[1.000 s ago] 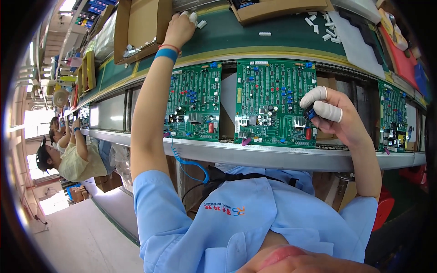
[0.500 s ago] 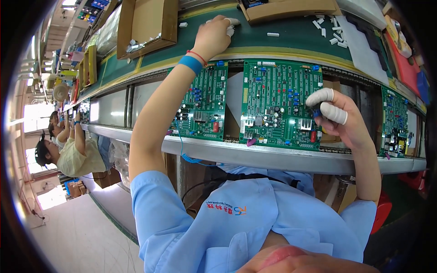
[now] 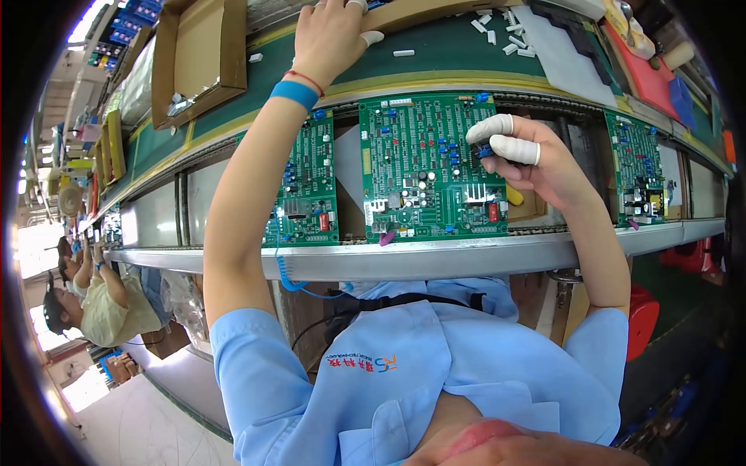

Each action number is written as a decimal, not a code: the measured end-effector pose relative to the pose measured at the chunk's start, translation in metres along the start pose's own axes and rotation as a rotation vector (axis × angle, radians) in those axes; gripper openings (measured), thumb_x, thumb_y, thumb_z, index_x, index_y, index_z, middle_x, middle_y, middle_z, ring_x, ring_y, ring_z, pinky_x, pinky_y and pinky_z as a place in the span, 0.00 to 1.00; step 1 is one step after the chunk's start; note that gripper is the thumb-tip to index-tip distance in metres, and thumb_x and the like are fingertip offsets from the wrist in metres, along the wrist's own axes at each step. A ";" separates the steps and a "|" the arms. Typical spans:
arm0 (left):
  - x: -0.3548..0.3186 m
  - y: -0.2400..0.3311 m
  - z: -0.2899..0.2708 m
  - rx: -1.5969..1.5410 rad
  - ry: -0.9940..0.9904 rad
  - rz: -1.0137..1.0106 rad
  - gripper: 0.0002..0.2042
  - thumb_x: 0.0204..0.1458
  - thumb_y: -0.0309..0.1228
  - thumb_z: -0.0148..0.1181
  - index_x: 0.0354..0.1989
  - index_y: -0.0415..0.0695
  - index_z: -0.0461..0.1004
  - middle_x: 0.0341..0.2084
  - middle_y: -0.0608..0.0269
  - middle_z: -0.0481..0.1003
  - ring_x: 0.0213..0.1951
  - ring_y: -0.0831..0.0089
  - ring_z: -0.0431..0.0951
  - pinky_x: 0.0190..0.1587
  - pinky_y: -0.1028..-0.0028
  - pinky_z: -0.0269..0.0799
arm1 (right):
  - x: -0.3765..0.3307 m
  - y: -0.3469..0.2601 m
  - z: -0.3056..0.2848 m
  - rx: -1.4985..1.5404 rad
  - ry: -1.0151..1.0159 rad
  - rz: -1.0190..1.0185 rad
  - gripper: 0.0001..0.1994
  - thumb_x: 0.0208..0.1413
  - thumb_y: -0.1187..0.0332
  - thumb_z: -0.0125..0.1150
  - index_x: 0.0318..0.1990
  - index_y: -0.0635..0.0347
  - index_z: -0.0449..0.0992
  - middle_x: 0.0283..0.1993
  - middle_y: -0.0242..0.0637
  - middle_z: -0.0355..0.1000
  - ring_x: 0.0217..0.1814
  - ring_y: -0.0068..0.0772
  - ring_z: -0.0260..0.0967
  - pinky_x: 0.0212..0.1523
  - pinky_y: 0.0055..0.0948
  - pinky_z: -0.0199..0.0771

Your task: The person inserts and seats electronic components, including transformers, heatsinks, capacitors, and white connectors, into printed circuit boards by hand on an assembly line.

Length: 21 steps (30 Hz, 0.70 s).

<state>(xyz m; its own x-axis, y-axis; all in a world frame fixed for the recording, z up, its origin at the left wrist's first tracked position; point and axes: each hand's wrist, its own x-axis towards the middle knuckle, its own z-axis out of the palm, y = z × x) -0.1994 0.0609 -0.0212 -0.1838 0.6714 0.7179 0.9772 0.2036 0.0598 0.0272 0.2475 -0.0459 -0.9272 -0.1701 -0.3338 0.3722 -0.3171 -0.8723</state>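
Note:
My left hand (image 3: 332, 39) reaches over the green mat to the brown cardboard tray (image 3: 423, 14) at the top edge. Its thumb, in a white finger cot, is spread from the fingers, whose tips partly leave the picture. Between finger and thumb, also in white cots, my right hand (image 3: 517, 151) pinches small blue and black components (image 3: 483, 151); their exact kind is too small to tell. It hovers over the right side of a green circuit board (image 3: 420, 167) fitted with capacitors, heat sinks and connectors. A second circuit board (image 3: 311, 171) lies partly behind my left forearm.
The boards sit on a conveyor rail (image 3: 388, 252). Another circuit board (image 3: 637, 171) is at the right. White connectors (image 3: 514, 39) lie scattered on the mat, near a white sheet (image 3: 571, 54). An open cardboard box (image 3: 237, 54) stands at the left. Other people sit far left.
My left hand has moved farther up, from the mat to the cardboard tray. The whole view has shifted, so boards and boxes appear farther left. My right hand keeps its pinch over the middle board.

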 end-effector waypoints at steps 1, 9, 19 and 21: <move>0.005 0.003 0.004 0.213 -0.182 -0.133 0.13 0.46 0.32 0.62 0.39 0.40 0.71 0.36 0.50 0.71 0.35 0.49 0.75 0.38 0.61 0.71 | -0.001 0.001 0.000 0.001 -0.008 -0.010 0.12 0.57 0.66 0.55 0.47 0.60 0.74 0.30 0.31 0.70 0.20 0.08 0.54 0.16 0.10 0.49; 0.031 -0.018 0.009 0.106 -0.321 -0.543 0.23 0.41 0.37 0.67 0.40 0.37 0.63 0.29 0.38 0.74 0.35 0.44 0.75 0.38 0.58 0.70 | -0.006 -0.001 -0.003 -0.045 -0.042 -0.052 0.12 0.57 0.66 0.56 0.45 0.61 0.75 0.28 0.32 0.70 0.19 0.09 0.53 0.15 0.11 0.48; 0.084 -0.068 -0.004 0.263 -0.237 -0.437 0.23 0.40 0.41 0.66 0.39 0.37 0.69 0.31 0.45 0.75 0.38 0.53 0.76 0.42 0.62 0.71 | 0.015 -0.024 -0.017 -0.192 0.102 -0.091 0.12 0.58 0.68 0.54 0.47 0.60 0.74 0.31 0.30 0.70 0.19 0.07 0.52 0.17 0.08 0.51; 0.080 -0.078 0.000 0.348 -0.289 -0.452 0.24 0.41 0.43 0.65 0.41 0.39 0.69 0.34 0.45 0.75 0.39 0.52 0.76 0.43 0.60 0.71 | 0.021 -0.032 -0.017 -0.297 0.168 -0.098 0.12 0.58 0.68 0.54 0.47 0.60 0.74 0.30 0.29 0.70 0.19 0.06 0.52 0.17 0.08 0.51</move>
<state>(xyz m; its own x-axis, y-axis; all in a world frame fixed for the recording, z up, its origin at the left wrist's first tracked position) -0.2908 0.0991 0.0313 -0.6388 0.6198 0.4559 0.7134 0.6990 0.0493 -0.0054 0.2700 -0.0307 -0.9612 0.0117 -0.2756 0.2750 -0.0350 -0.9608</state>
